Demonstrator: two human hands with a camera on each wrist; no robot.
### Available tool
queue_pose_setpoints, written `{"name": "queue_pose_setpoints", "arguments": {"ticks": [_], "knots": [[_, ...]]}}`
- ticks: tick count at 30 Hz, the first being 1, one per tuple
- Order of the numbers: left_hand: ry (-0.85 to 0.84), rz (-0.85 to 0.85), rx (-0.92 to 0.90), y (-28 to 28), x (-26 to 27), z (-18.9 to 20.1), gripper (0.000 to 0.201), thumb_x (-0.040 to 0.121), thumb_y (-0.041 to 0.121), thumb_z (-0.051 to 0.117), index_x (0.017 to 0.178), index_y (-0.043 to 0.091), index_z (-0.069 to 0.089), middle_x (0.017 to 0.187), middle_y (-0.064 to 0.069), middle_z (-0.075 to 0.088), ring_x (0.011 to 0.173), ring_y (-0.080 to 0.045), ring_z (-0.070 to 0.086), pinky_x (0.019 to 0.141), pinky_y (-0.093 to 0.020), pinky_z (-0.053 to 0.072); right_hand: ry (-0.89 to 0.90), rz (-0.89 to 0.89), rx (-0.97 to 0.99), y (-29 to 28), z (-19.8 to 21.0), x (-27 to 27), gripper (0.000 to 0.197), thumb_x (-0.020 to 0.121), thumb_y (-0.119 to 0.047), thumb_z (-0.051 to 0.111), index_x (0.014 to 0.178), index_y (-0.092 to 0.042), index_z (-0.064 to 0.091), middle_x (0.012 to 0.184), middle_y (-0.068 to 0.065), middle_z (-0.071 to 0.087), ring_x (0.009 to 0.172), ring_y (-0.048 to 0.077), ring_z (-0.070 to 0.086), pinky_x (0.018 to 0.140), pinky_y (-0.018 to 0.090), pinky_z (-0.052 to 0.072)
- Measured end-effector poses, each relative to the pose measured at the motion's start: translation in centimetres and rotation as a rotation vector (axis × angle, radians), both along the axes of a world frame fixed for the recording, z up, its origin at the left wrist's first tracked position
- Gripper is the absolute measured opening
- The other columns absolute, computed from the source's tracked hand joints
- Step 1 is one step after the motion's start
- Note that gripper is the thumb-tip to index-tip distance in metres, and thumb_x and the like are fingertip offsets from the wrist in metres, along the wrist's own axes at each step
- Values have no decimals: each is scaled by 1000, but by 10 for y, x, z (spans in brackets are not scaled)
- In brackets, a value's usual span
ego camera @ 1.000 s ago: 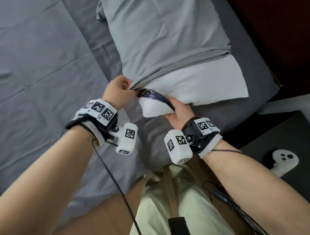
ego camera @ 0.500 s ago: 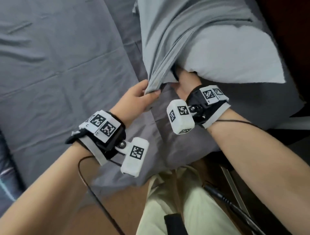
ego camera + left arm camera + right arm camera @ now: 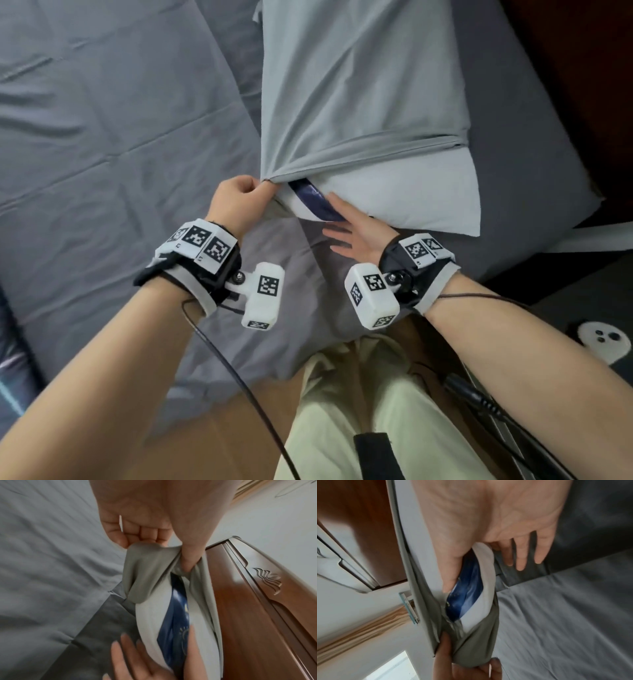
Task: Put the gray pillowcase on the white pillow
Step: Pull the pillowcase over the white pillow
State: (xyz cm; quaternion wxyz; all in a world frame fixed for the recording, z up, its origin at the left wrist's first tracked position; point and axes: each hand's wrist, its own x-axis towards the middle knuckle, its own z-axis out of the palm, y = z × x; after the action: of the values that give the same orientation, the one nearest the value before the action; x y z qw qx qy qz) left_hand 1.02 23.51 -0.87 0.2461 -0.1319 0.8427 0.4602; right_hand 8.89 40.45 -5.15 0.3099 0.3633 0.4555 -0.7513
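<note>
The gray pillowcase [image 3: 356, 89] covers the far part of the white pillow [image 3: 411, 195], whose near end sticks out bare on the bed. A blue printed patch [image 3: 317, 202] shows at the pillow's near left corner. My left hand [image 3: 236, 198] grips the bunched corner of the pillowcase opening [image 3: 145, 566] in a fist, also seen from the right wrist [image 3: 469, 654]. My right hand [image 3: 346, 229] lies with straight, spread fingers at the pillow's near corner, thumb on the blue patch [image 3: 464, 597], fingers [image 3: 522, 555] under the white edge.
A dark gray sheet [image 3: 102, 137] covers the bed. A wooden headboard [image 3: 257, 601] stands behind the pillow. A white controller [image 3: 603, 339] lies on a dark surface at the right. Cables [image 3: 239, 377] hang from both wrists over my light trousers [image 3: 359, 411].
The pillow, lifted half a second ago, lies flat on the bed again. My right hand has come out from under it and opened. My left hand keeps its hold on the pillowcase corner.
</note>
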Motion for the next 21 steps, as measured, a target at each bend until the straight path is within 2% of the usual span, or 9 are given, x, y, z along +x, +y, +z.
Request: {"name": "queue_pose_setpoints", "arguments": {"ticks": [4, 5, 7, 9, 12, 14, 16, 18, 21], "knots": [[2, -162, -60, 17, -6, 8, 30, 69, 28, 70, 54, 20, 45, 60, 1, 50, 61, -16, 43, 62, -28, 37, 3, -367, -7, 39, -10, 34, 21, 87, -41, 59, 105, -30, 60, 118, -5, 61, 108, 15, 58, 91, 32, 41], [1, -217, -74, 25, -8, 10, 29, 70, 23, 68, 54, 20, 44, 59, 0, 51, 60, -16, 44, 61, -27, 38, -2, -452, 10, 52, -12, 42, 28, 83, -44, 61, 107, -30, 59, 121, -4, 59, 106, 15, 58, 91, 32, 40], [14, -326, -130, 45, -10, 14, 26, 74, 16, 65, 57, 20, 45, 58, 0, 50, 56, -15, 43, 53, -22, 38, -35, -606, 49, 82, -14, 54, 60, 69, -52, 70, 121, -28, 53, 134, -2, 51, 108, 17, 56, 95, 34, 38], [54, -387, -142, 69, -11, 14, 22, 75, 12, 61, 60, 21, 47, 58, 3, 48, 55, -14, 43, 50, -20, 37, -75, -704, 80, 111, -17, 64, 68, 73, -50, 71, 133, -26, 46, 141, -1, 46, 118, 20, 51, 94, 33, 39], [88, -436, -31, 108, -8, 8, 19, 77, 14, 66, 71, 26, 52, 68, 6, 52, 63, -13, 47, 62, -27, 40, -74, -671, 114, 135, -21, 69, 37, 86, -33, 66, 120, -25, 55, 128, -2, 57, 116, 20, 55, 82, 30, 45], [98, -494, 19, 136, -2, 2, 18, 77, 13, 68, 89, 22, 59, 84, 4, 57, 75, -14, 52, 71, -30, 44, -59, -616, 138, 138, -25, 72, 42, 85, -25, 68, 123, -16, 53, 119, 1, 63, 113, 22, 59, 84, 31, 47], [164, -579, -15, 165, 3, -5, 37, 76, 14, 70, 111, 16, 59, 104, 0, 56, 90, -16, 52, 84, -28, 43, -28, -550, 174, 138, -27, 75, 47, 87, -20, 66, 129, -6, 49, 119, 7, 64, 110, 23, 60, 97, 35, 46], [281, -683, -128, 189, 5, -11, 50, 76, 19, 71, 123, 17, 54, 121, -7, 52, 109, -21, 51, 94, -25, 37, 16, -471, 193, 138, -24, 77, 38, 91, -20, 60, 126, -7, 53, 120, 9, 64, 108, 23, 61, 102, 36, 43], [352, -748, -244, 220, 3, -16, 52, 76, 21, 67, 126, 20, 51, 124, -11, 54, 115, -30, 51, 96, -30, 38, 63, -366, 164, 137, -16, 79, 34, 96, -24, 53, 127, -10, 52, 119, 4, 64, 92, 21, 68, 88, 32, 45]]}}
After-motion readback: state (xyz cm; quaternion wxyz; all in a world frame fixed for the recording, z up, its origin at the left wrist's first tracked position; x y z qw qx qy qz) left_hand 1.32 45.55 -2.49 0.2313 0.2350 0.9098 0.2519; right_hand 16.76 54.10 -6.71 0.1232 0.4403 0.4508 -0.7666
